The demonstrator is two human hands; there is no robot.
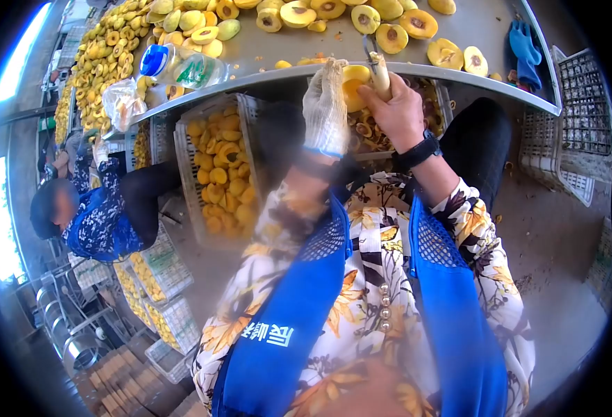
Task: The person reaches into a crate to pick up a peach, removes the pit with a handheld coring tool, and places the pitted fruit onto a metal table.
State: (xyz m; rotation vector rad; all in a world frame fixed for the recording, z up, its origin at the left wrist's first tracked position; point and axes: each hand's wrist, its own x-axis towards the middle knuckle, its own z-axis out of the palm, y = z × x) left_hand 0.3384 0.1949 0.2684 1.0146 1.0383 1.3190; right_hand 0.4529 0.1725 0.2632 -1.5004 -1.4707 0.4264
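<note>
My left hand (325, 111), in a white knitted glove, is closed on a yellow fruit half (353, 88) just over the table's near edge. The cut face of that half points toward my right hand (398, 111). Bare and with a dark band at the wrist, my right hand grips the pale handle of a small tool (380, 75) beside the fruit. The tool's tip is too small to make out clearly. More fruit halves (418, 23) lie on the metal table (264, 52) beyond my hands, several showing brown centres.
A bottle with a blue cap (193, 68) and a plastic bag (123, 103) lie at the table's left edge. Blue gloves (525, 54) are at its right. Below stands a crate of fruit (221, 167). Another person (101, 208) sits at left. Empty crates (575, 118) stand right.
</note>
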